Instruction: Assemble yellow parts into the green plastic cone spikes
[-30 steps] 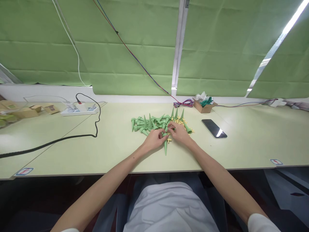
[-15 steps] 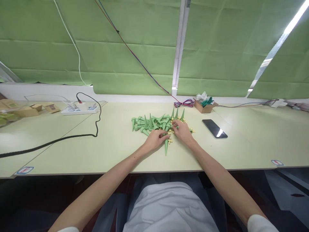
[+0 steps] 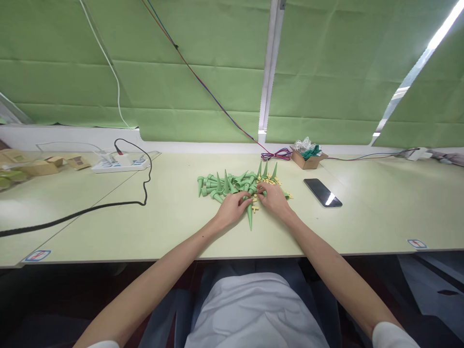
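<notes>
My left hand (image 3: 234, 208) is closed on a green spike (image 3: 250, 218), whose tip points toward the table's front edge. Just right of it, my right hand (image 3: 272, 197) has its fingers pinched together at the edge of the pile; what they hold is too small to make out. Several green spikes (image 3: 219, 185) lie heaped beyond and left of my hands, some standing tip up. Small yellow T-shaped pieces (image 3: 255, 209) lie between my hands, and more yellow pieces (image 3: 277, 181) are scattered behind my right hand.
A black phone (image 3: 322, 193) lies to the right on the table (image 3: 362, 217). Behind it stands a small cardboard box (image 3: 308, 162) with plastic and green material. At the left are a power strip (image 3: 121, 165), a black cable (image 3: 105, 205) and cardboard pieces (image 3: 43, 166).
My left hand and its green spike have shifted slightly away from the front edge. My right hand has moved slightly, its fingers now a little lower.
</notes>
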Motion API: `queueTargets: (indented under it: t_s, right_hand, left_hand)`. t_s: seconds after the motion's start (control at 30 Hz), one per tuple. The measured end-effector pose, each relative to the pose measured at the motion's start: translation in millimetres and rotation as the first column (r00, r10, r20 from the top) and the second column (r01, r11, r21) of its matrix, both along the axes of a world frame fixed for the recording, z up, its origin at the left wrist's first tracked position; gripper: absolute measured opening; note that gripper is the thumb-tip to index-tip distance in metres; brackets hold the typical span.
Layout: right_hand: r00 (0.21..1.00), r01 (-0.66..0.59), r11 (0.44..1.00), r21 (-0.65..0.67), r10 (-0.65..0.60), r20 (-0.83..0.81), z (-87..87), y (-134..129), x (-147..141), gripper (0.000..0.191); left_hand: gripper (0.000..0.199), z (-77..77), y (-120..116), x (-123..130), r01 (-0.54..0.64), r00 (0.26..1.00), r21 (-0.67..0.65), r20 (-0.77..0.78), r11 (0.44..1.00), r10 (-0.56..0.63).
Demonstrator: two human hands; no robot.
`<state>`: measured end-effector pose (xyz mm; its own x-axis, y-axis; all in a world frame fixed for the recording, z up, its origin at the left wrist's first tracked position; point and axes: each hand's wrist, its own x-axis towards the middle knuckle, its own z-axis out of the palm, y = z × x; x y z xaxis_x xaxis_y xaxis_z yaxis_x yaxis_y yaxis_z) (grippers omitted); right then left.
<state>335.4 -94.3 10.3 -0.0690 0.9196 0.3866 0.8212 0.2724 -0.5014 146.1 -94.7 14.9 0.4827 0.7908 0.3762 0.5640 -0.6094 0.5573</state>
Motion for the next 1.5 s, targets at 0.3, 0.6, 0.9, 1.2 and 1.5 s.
queueTargets:
  t_s: [0.3, 0.6, 0.9, 1.2, 1.5]
  right_hand:
    - [0.998, 0.020, 0.999, -0.031, -0.018, 0.067, 2.3, -4.6, -4.7, 0.035]
    - [0.986, 0.045, 0.998, -0.049, -0.037, 0.162, 6.9, -8.0, -7.9, 0.034]
    - [0.992, 0.013, 0.999, -0.047, -0.007, 0.128, 5.6, -7.4, -7.2, 0.034]
    - [0.991, 0.000, 0.999, -0.032, 0.004, 0.136, 4.5, -7.1, -7.8, 0.033]
    - [0.998, -0.038, 0.997, 0.074, 0.041, -0.039, 2.7, -4.0, -7.6, 0.028]
  left_hand:
    - [0.030, -0.5, 3.3, -0.8, -0.039, 0.993, 0.027, 0.109, 0.999, 0.035]
    - [0.030, -0.1, 2.1, -0.6, -0.027, 0.994, 0.041, 0.107, 0.999, 0.023]
    - [0.032, 0.0, 1.3, -0.8, -0.031, 0.996, 0.034, 0.090, 0.999, 0.028]
    - [0.034, 1.2, 0.4, -0.4, -0.026, 0.996, 0.035, 0.081, 0.999, 0.023]
    - [0.030, 2.6, 0.4, -1.0, -0.034, 0.995, 0.034, 0.094, 0.999, 0.030]
